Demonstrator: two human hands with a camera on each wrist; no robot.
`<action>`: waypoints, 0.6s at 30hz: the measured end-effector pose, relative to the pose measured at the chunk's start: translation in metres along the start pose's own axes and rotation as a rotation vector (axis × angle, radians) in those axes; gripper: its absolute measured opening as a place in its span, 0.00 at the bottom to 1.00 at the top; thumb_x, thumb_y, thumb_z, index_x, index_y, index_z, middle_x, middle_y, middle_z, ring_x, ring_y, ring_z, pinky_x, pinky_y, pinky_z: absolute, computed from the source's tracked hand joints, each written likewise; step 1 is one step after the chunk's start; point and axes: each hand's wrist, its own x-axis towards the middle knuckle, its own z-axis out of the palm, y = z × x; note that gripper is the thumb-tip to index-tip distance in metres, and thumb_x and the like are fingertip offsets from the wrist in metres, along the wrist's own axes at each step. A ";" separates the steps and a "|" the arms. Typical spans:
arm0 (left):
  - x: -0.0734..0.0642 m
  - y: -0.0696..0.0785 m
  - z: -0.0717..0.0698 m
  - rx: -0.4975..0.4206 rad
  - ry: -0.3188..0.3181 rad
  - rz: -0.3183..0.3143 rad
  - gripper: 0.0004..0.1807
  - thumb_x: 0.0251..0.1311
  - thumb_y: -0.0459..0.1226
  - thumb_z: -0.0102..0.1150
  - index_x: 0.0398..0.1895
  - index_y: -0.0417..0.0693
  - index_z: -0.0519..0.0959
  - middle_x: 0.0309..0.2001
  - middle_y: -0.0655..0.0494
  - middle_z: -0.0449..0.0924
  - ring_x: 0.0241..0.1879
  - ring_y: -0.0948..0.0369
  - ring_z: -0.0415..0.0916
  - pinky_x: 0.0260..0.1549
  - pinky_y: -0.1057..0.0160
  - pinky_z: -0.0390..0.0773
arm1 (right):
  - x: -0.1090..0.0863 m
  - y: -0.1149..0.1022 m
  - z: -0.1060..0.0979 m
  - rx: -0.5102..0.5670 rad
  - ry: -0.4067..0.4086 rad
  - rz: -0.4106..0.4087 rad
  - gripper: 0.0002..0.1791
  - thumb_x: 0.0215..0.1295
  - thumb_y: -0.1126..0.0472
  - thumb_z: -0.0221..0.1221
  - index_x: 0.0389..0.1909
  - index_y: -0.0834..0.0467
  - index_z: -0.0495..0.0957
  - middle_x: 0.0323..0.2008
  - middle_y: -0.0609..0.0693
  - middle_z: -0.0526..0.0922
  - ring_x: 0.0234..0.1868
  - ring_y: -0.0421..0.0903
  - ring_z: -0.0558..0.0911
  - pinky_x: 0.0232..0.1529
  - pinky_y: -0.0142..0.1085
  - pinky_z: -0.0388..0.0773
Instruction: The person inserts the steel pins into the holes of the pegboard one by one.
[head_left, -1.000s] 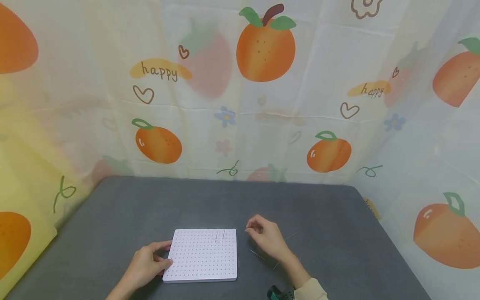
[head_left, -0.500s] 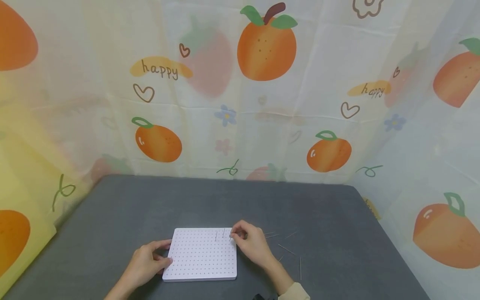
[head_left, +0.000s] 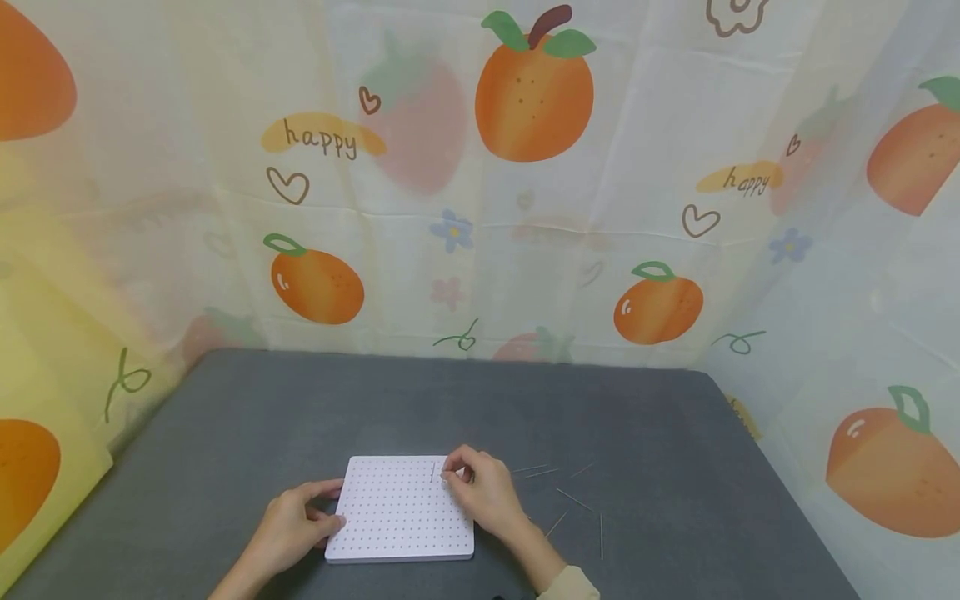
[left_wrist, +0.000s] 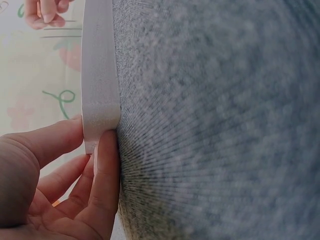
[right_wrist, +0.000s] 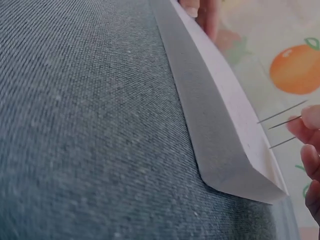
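Note:
A white board [head_left: 397,521] with rows of small holes lies flat on the table. My left hand [head_left: 288,525] grips its left edge, thumb on the top face and fingers against the side, as the left wrist view shows. Over the far right corner, my right hand [head_left: 487,493] pinches the free end of a thin metal pin [right_wrist: 285,122] between thumb and forefinger. That pin stands in the board between two others, one pin [right_wrist: 281,111] above it and another pin [right_wrist: 281,143] below it in the right wrist view. In the head view, my right fingers hide most of these pins.
Several loose pins [head_left: 573,499] lie scattered on the dark grey table [head_left: 675,467] right of the board. One pin [head_left: 602,536] points toward the near edge. A fruit-patterned curtain [head_left: 525,283] hangs behind and on both sides.
My right hand has come left from beside the board to its far right corner, then slightly further left among the pins. A third pin now stands there. My left hand stays in place.

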 end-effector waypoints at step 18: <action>0.000 0.000 0.000 -0.025 -0.004 -0.022 0.30 0.42 0.30 0.68 0.53 0.36 0.74 0.47 0.43 0.78 0.25 0.63 0.76 0.19 0.65 0.76 | -0.002 0.003 0.008 -0.036 -0.011 -0.027 0.07 0.50 0.64 0.62 0.25 0.47 0.77 0.22 0.37 0.78 0.22 0.30 0.66 0.22 0.23 0.62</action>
